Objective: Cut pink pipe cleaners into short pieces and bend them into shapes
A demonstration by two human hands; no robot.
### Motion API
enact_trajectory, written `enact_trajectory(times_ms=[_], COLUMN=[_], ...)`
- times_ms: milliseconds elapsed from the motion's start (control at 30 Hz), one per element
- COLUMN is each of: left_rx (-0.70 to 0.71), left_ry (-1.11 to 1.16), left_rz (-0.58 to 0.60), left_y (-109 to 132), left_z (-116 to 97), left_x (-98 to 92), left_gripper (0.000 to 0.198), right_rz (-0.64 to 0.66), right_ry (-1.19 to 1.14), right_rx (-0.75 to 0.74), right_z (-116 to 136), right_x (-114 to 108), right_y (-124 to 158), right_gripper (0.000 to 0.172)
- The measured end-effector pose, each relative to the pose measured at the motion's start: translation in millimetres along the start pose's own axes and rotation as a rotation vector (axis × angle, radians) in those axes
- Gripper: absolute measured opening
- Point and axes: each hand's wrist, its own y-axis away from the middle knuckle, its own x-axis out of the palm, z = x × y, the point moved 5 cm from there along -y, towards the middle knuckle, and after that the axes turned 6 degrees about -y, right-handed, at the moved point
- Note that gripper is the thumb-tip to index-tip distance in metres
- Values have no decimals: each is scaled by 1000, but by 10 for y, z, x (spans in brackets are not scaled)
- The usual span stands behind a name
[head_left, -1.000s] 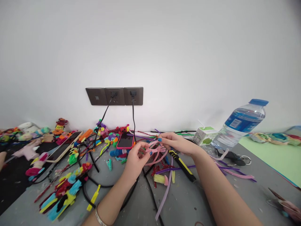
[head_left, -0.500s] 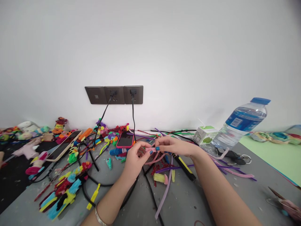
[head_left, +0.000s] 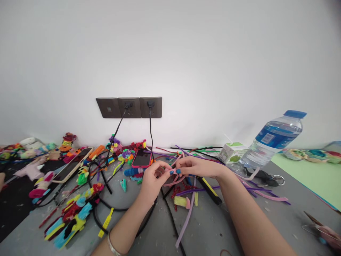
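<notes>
My left hand [head_left: 153,179] and my right hand [head_left: 198,166] meet over the middle of the grey table [head_left: 207,227]. Both pinch a pink pipe cleaner [head_left: 173,176] between thumb and fingertips, and its loops hang below my fingers. The nails are painted blue. A bracelet sits on my left wrist. Under my right hand lies a black and yellow utility knife [head_left: 210,190]. A lilac pipe cleaner [head_left: 186,220] and a short yellow piece [head_left: 182,202] lie just in front of my hands.
A pink-cased phone [head_left: 142,158] and a beige-cased phone [head_left: 73,168] charge from wall sockets [head_left: 129,107] by black cables. Heaps of coloured pipe-cleaner figures [head_left: 71,213] fill the left. A water bottle [head_left: 271,141], a small carton [head_left: 231,152], keys [head_left: 266,176] and green paper [head_left: 311,174] stand right.
My hands have come closer together and lower, with the fingertips now nearly touching on the pink pipe cleaner. Its spread loops have been drawn in under my fingers.
</notes>
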Motion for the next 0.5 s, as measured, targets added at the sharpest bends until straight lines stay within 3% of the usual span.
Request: enact_trajectory(times_ms=[300, 500], left_rx=[-88, -139], left_ry=[239, 315], left_rz=[-73, -93], left_y=[-16, -18], left_z=[5, -11], left_x=[-65, -63], left_gripper=[24, 29], right_rz=[-124, -113], right_ry=[-181, -230], right_rx=[-92, -129], right_z=[31, 46], right_x=[-59, -57], right_y=[-10, -12], right_gripper=[25, 25])
